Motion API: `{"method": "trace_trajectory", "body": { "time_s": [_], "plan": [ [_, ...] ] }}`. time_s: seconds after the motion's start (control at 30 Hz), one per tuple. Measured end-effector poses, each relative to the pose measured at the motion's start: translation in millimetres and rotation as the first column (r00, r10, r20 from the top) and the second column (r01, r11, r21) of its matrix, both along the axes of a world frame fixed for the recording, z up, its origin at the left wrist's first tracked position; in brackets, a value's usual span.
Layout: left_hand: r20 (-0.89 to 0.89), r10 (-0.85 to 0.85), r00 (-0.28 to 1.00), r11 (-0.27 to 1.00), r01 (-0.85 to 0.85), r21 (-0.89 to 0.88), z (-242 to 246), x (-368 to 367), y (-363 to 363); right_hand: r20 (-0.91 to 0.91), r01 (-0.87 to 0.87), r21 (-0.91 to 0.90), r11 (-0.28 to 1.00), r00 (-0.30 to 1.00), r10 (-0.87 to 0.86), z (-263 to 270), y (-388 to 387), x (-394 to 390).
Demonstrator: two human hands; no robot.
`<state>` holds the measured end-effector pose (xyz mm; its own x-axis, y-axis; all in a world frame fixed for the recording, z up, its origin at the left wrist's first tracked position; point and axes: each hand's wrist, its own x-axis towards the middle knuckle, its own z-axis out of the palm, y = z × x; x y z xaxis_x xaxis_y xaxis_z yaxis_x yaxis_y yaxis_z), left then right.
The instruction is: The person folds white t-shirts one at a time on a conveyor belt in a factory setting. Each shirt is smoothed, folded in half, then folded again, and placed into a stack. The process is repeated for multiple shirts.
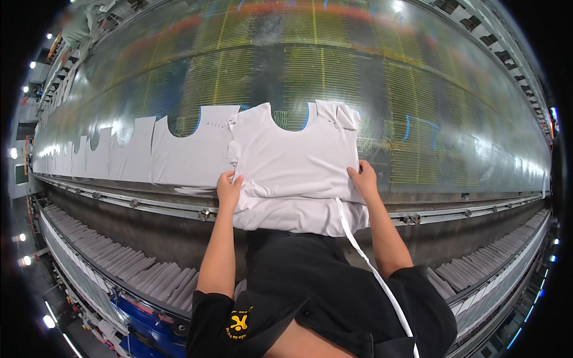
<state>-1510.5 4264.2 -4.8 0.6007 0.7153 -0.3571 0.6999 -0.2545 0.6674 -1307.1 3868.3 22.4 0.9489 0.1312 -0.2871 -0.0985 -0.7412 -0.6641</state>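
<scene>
Before me lies a stack of white cut fabric panels (297, 156) with a scooped neckline, its upper part on the long printing table (376, 147). Its lower part bunches in folds over the table's near edge, against my dark clothing. My left hand (229, 188) pinches the left side edge of the fabric, thumb on top. On the opposite side my right hand (363, 179) grips the right edge between thumb and fingers. The top right shoulder of the fabric is folded over. Several layers show along the left edge.
Similar white panels (192, 154) lie in a row to the left. A metal rail (447, 215) with clamps runs along the near edge. Yellow lines and blue marks cover the tabletop. Grey folded pieces (147, 273) line a rack behind me. A white strap (376, 273) hangs along my front.
</scene>
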Motion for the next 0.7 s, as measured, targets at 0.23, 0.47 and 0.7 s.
{"method": "trace_trajectory", "body": {
  "time_s": [0.23,0.47,0.7],
  "plan": [
    [-0.11,-0.107,0.988,0.964,0.13,0.233,1,-5,-8,0.112,0.065,-0.1,0.993,0.992,-0.054,-17,3,-26],
    [-0.045,-0.11,0.993,0.994,0.109,-0.01,16,8,3,0.233,-0.086,-0.382,0.92,0.955,0.186,-17,25,-23],
    [-0.266,-0.3,0.916,0.951,0.266,-0.157,35,14,30,-0.117,-0.05,-0.266,0.963,0.993,0.019,-11,31,-3]
  ]
}}
